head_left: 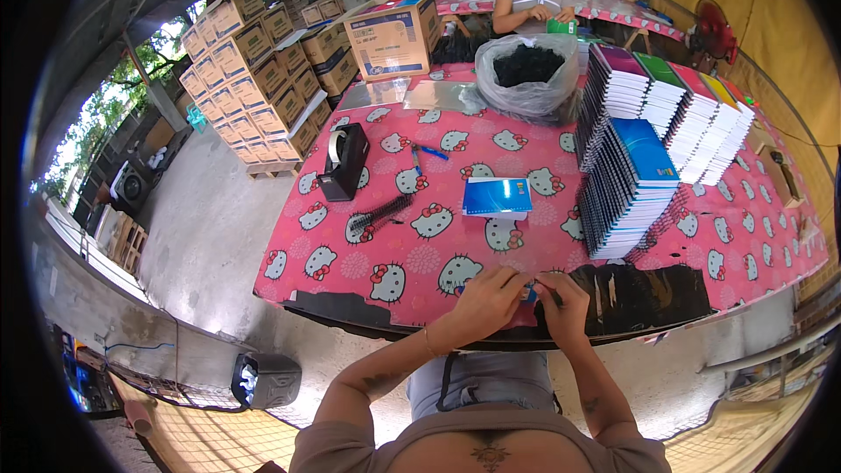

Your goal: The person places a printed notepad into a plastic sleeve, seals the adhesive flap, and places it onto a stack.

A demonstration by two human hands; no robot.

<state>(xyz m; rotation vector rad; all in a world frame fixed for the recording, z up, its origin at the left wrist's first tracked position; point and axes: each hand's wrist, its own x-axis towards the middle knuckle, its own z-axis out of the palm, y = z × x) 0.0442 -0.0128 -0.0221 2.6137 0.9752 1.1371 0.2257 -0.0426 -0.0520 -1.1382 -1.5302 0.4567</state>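
At the table's near edge both hands close on a blue-covered notebook [529,294], mostly hidden beneath them. My left hand [487,301] presses over its left part, fingers bent together. With fingers pinched, my right hand [563,303] grips its right end; a dark strip, perhaps a binding coil, shows by the fingers. Beyond them a loose blue-covered notebook [497,196] lies flat. To the right stands a tall stack of blue spiral notebooks [626,188]. Several black binding coils [382,212] lie left of the loose notebook.
A black tape dispenser [347,162], pliers with blue handles [423,156] and a plastic bag of black coils [528,79] lie across the pink table. Coloured notebook stacks [692,109] stand far right. Beyond are a carton [390,39], piled boxes [250,79] and another person [533,4].
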